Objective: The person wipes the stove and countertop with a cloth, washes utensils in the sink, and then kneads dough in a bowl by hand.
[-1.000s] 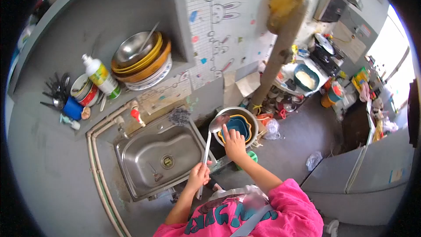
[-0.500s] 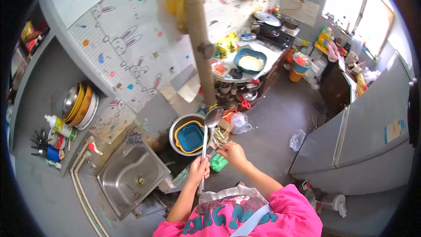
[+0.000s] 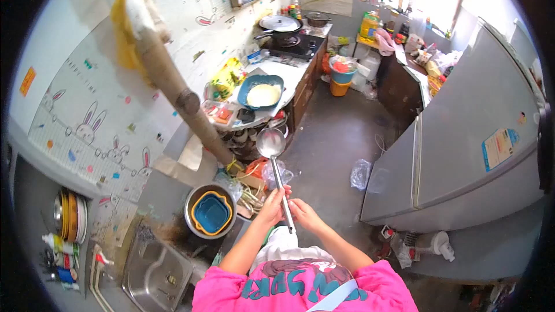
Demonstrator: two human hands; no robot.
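A metal ladle [image 3: 270, 143] points away from me, its round bowl at the far end and its long handle running back toward my body. My left hand [image 3: 272, 208] is wrapped round the middle of the handle. Close against the handle's other side, my right hand [image 3: 305, 215] has its fingers curled in; whether they touch the handle or pinch something small is hidden. To the left, a blue basin [image 3: 211, 215] and an orange-yellow basin [image 3: 229, 205] sit nested inside a larger metal basin [image 3: 191, 223].
A steel sink [image 3: 147, 266] lies at lower left. Ahead, the counter holds a blue container with pale contents [image 3: 263, 94] and a stove with a lidded pan [image 3: 280, 23]. A post [image 3: 185, 101] leans at left; a grey refrigerator [image 3: 462, 133] stands at right. A plastic bag [image 3: 361, 173] lies on the floor.
My view has turned right toward the counter and refrigerator. The ladle now tilts the other way, its bowl leaning left. My right hand has moved in beside the handle.
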